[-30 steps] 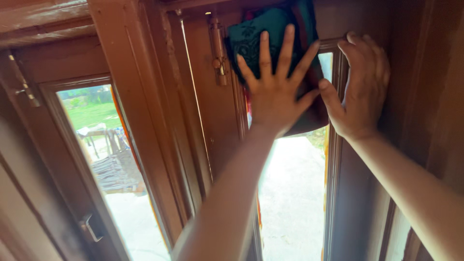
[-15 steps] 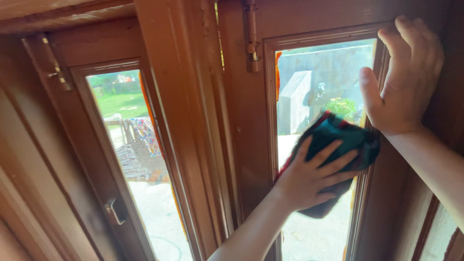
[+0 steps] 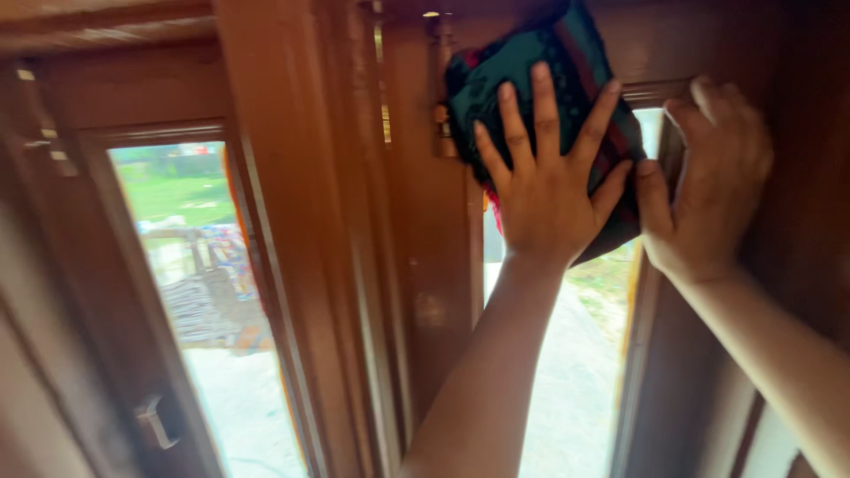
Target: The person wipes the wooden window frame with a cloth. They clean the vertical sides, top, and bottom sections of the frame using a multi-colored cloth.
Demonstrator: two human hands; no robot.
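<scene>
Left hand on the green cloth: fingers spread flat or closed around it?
Spread flat. The left hand presses the green cloth against the top of the window pane with fingers fanned apart, not curled around it.

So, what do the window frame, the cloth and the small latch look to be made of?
Window frame: probably wood under glossy brown paint; light shines on its mouldings. Cloth under the left hand: soft woven fabric, dark green with red; it folds and bunches. Latch: likely metal, grey and shiny, but blurred.
</scene>
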